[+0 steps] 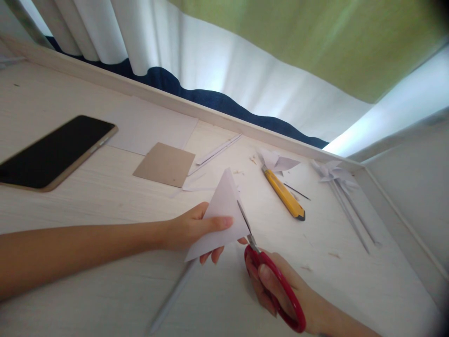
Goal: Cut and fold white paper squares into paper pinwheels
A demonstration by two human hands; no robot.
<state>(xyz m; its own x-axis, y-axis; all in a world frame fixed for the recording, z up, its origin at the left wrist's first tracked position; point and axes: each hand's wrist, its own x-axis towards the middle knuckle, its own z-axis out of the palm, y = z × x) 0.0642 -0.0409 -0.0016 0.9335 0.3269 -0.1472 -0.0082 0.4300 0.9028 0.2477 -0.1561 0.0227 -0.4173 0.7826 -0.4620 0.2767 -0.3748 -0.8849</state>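
Observation:
My left hand pinches a folded white paper triangle above the desk, thumb on top and fingers beneath. My right hand grips red-handled scissors, fingers through the loops. The scissor blades lie along the triangle's right edge, their tips at the paper. A thin white paper stick lies on the desk below the left hand.
A dark phone lies at the left, a brown cardboard square and white sheet behind it. A yellow utility knife and folded paper pinwheels on sticks lie to the right. The desk's raised rim and curtains lie beyond.

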